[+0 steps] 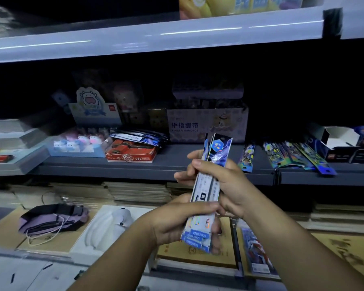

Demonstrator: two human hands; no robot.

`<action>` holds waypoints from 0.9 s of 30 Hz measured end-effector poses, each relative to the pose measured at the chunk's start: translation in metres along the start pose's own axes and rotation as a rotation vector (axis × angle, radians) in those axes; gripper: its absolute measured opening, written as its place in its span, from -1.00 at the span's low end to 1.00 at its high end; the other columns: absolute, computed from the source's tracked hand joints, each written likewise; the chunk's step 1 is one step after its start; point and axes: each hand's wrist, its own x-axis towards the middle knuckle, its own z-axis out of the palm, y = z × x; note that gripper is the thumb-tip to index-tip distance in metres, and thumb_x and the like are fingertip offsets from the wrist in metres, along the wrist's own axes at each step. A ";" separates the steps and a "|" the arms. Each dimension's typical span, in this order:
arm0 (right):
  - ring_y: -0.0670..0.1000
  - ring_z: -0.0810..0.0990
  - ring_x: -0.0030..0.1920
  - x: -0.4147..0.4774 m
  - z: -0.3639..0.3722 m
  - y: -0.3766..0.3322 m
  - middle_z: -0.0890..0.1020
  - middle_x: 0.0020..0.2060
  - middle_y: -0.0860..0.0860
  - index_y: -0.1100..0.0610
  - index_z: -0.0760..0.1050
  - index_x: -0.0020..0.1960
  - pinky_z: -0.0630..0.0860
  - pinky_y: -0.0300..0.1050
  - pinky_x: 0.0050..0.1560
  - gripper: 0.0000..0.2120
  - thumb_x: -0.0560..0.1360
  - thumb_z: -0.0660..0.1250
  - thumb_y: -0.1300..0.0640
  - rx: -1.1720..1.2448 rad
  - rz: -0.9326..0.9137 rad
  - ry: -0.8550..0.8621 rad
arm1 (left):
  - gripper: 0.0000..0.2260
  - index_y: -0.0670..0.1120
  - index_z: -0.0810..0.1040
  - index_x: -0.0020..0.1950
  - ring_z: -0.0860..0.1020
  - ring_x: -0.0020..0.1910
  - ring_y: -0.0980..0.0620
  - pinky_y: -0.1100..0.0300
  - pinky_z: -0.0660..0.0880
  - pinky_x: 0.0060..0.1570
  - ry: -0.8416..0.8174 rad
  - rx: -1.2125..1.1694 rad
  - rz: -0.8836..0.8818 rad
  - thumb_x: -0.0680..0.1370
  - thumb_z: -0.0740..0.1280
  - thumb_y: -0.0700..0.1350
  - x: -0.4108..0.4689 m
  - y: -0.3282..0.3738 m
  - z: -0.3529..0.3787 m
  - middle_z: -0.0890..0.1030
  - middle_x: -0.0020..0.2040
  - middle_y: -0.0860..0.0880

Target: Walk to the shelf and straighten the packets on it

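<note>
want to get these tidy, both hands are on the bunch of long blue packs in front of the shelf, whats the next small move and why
Probably square the bunch first. The left hand grips the lower end of the long blue packs and the right hand grips their middle, but the ends are fanned and uneven. Similar packs lie flat on the dark shelf just to the right, so that looks like the likely spot afterwards.
</note>
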 end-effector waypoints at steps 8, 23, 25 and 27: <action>0.29 0.70 0.12 0.002 -0.003 0.001 0.68 0.10 0.33 0.42 0.53 0.24 0.66 0.04 0.16 -0.73 0.59 0.22 0.36 -0.079 -0.057 0.098 | -0.88 -0.16 0.56 -0.02 0.54 -0.40 -0.03 0.11 0.60 -0.34 0.219 0.075 0.058 0.52 0.47 -0.29 0.004 -0.002 -0.001 0.54 -0.30 -0.12; 0.22 0.74 0.04 0.001 -0.001 0.003 0.71 0.11 0.24 0.45 0.51 0.22 0.70 0.07 0.05 -0.77 0.60 0.28 0.37 -0.056 -0.031 0.125 | -0.60 -0.20 0.58 0.15 0.68 -0.18 -0.24 -0.11 0.65 -0.06 0.206 -0.047 0.044 0.65 0.22 0.13 -0.004 -0.002 -0.003 0.65 -0.06 -0.29; 0.19 0.74 -0.04 0.000 -0.001 0.003 0.72 0.04 0.23 0.40 0.55 0.18 0.71 0.05 -0.02 -0.79 0.57 0.32 0.37 -0.051 -0.021 0.140 | -0.69 -0.16 0.62 0.14 0.69 -0.13 -0.23 -0.11 0.64 -0.01 0.150 -0.075 0.033 0.65 0.26 0.06 -0.007 0.000 -0.005 0.66 -0.02 -0.28; 0.16 0.74 -0.11 0.000 -0.001 0.004 0.73 -0.04 0.19 0.31 0.56 0.19 0.71 0.06 -0.03 -0.78 0.55 0.36 0.37 -0.058 -0.020 0.146 | -0.69 -0.15 0.61 0.16 0.68 -0.11 -0.21 -0.17 0.61 0.04 0.097 -0.117 0.021 0.62 0.32 0.07 -0.007 -0.003 -0.008 0.65 -0.03 -0.25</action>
